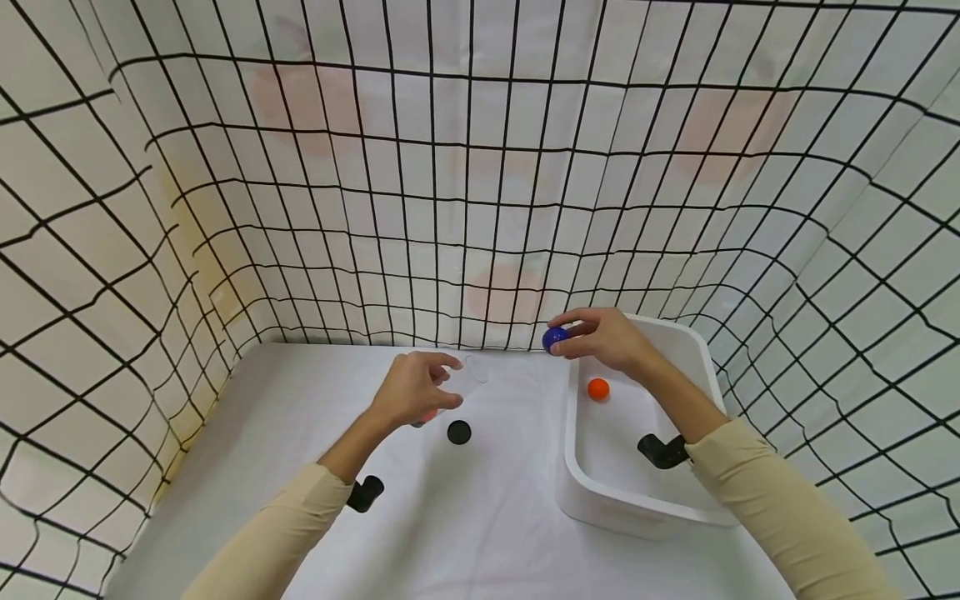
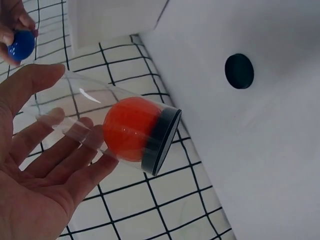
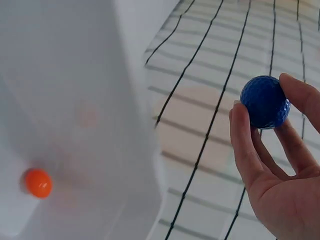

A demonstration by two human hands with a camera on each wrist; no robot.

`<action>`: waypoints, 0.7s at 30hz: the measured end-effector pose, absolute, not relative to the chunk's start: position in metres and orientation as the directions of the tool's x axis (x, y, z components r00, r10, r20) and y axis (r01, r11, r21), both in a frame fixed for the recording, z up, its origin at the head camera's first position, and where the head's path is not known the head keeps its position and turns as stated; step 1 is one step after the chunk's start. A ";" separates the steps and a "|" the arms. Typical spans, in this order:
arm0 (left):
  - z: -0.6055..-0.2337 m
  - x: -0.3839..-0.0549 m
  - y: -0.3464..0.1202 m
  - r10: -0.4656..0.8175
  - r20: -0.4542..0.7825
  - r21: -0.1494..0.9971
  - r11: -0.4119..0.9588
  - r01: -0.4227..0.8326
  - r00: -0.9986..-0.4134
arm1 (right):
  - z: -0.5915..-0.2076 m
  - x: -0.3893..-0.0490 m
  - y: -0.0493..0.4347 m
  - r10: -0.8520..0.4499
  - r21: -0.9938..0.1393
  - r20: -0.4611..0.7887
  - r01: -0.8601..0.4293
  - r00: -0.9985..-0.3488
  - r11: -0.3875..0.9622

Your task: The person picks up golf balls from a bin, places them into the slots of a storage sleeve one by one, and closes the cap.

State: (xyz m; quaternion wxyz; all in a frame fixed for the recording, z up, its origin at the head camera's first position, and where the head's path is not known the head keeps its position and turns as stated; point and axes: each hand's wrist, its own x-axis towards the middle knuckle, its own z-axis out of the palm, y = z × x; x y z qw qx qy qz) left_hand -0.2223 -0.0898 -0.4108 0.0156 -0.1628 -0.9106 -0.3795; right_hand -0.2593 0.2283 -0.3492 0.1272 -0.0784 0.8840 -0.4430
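My left hand [image 1: 412,390] grips a clear plastic tube [image 2: 90,95], thumb on one side and fingers along the other. An orange ball [image 2: 127,125] sits inside, against the black cap [image 2: 162,142] that closes the tube's lower end. The tube is tilted, its uncapped end up near the thumb. Between thumb and fingertips, my right hand [image 1: 603,337] pinches a dimpled blue golf ball [image 3: 264,101], held up by the far left corner of the white bin. On the white tabletop near the left hand lies a loose round black lid [image 1: 459,432].
The white bin [image 1: 567,433] stands on the right of the white tabletop [image 1: 480,508], with a small orange ball [image 1: 597,389] on its floor. Black grid netting [image 1: 468,150] rises behind the table and along both sides.
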 end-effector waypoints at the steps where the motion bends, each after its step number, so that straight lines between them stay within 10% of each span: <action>1: -0.410 -0.222 -0.088 0.288 0.150 0.684 0.660 0.310 -0.946 | -0.349 -0.258 0.224 -0.262 -0.807 -0.148 -0.036 -0.954 0.589; 21: -0.400 -0.215 -0.076 0.346 0.123 0.663 0.669 0.337 -0.930 | -0.353 -0.230 0.159 -0.440 -0.851 -0.121 -0.135 -0.890 0.507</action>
